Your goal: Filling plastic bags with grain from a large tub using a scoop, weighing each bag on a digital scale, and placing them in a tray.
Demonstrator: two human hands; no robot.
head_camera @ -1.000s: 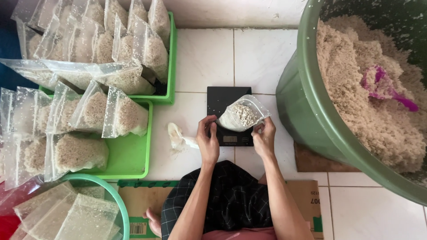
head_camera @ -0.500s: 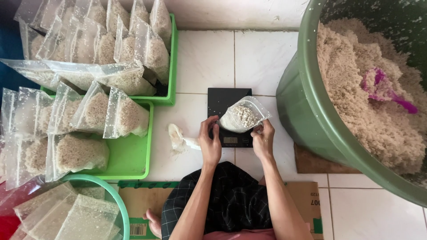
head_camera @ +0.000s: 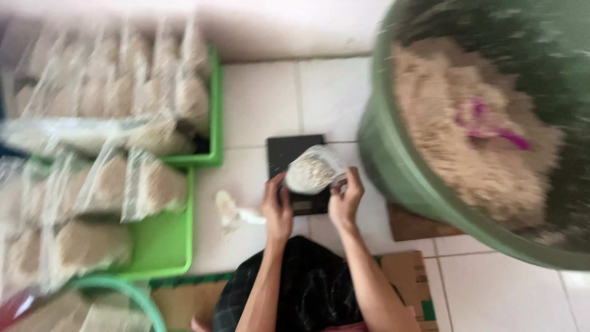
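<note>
Head view, motion-blurred: both hands on a small clear bag over a black scale on the tiled floor.

Head view only. Left hand (head_camera: 278, 211) pinches the near-left edge of the clear bag (head_camera: 310, 171); grip closed on the plastic. Right hand (head_camera: 345, 201) holds the bag's near-right edge, fingers curled around it. Bag part-filled with pale grainy material and sits on the black scale (head_camera: 284, 154); blur hides whether it rests fully or is lifted. Just right of the scale: large green tub (head_camera: 393, 169) heaped with the same material, purple scoop (head_camera: 487, 125) lying in it. Left: green trays (head_camera: 165, 241) stacked with filled bags (head_camera: 150, 184). A crumpled white scrap (head_camera: 232, 210) lies beside the left hand.
</note>
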